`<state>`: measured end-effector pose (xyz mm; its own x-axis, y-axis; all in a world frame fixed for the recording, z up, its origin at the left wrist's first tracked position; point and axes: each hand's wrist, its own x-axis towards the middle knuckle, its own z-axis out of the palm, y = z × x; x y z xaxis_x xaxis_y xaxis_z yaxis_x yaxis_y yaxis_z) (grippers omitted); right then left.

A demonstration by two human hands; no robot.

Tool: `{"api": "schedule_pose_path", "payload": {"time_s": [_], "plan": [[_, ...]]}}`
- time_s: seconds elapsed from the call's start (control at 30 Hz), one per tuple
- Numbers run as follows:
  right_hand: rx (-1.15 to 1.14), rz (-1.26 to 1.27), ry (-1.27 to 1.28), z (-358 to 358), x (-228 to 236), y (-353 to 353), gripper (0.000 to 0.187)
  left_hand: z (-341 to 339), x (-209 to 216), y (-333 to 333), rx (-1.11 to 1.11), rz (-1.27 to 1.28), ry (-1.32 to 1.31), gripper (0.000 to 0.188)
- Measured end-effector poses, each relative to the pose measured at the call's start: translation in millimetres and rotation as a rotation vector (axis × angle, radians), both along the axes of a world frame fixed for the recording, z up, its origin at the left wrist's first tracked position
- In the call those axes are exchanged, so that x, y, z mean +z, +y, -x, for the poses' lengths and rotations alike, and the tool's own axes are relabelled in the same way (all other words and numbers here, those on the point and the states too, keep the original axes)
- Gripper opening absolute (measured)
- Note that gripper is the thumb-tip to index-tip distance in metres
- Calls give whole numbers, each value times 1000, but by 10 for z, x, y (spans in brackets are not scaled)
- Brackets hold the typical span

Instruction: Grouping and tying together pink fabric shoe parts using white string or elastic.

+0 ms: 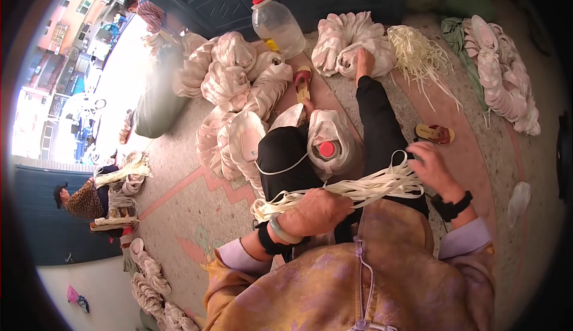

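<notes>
A bundle of long cream elastic straps (382, 188) lies across my lap. My left hand (316, 213) is closed around its middle, knuckles up. At the right end, my right hand (434, 168) has its bent fingers on a looped strap, seemingly pinching it. Beyond the bundle, between my legs, pale cup-shaped fabric pieces (334, 127) surround a red cap (326, 149); the container under the cap is mostly hidden. One thin white strap runs from a pale cup piece (246, 137) across my left knee.
Stacks of pale cup pieces (225, 85) lie left of my legs. A clear jug (279, 28) stands behind them. My bare foot touches another stack (340, 41), beside loose cream straps (418, 53). Sandals (436, 133) lie nearby. Other people (83, 202) are at left.
</notes>
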<state>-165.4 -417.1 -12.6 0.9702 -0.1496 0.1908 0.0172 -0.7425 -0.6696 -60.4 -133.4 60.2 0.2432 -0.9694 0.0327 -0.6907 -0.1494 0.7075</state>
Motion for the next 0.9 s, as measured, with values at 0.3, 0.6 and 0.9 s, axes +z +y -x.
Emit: {"api": "schedule_pose_path", "payload": {"time_s": [0.3,0.6,0.9], "plan": [[415,-684,309,-408,570,1121,34,-22,-46,-5,74,108,-20,7],[459,-542,249,-478,376,927,12,-272,-281,104,188,22,38,12],[295,336,287,-516,-235,299,12,-566,-648,-31,250,-88,65,14]]}}
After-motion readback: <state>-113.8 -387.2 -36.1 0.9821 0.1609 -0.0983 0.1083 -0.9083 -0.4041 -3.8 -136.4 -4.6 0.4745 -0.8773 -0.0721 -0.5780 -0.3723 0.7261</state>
